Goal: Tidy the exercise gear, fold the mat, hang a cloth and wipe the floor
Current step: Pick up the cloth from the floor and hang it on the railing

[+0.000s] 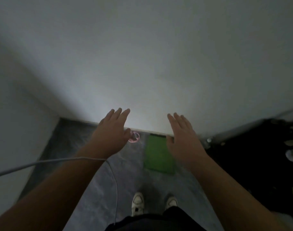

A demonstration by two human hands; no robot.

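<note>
Green mat (156,154) below right fingers (179,120)

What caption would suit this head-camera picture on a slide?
Standing at a white wall, a person holds the left hand and right hand open above a green mat and pink ring.

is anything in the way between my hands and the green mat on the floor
Nothing visible blocks it. The flat green rectangular mat lies on bare grey floor by the white wall; both the left hand and right hand hover open above.
</note>
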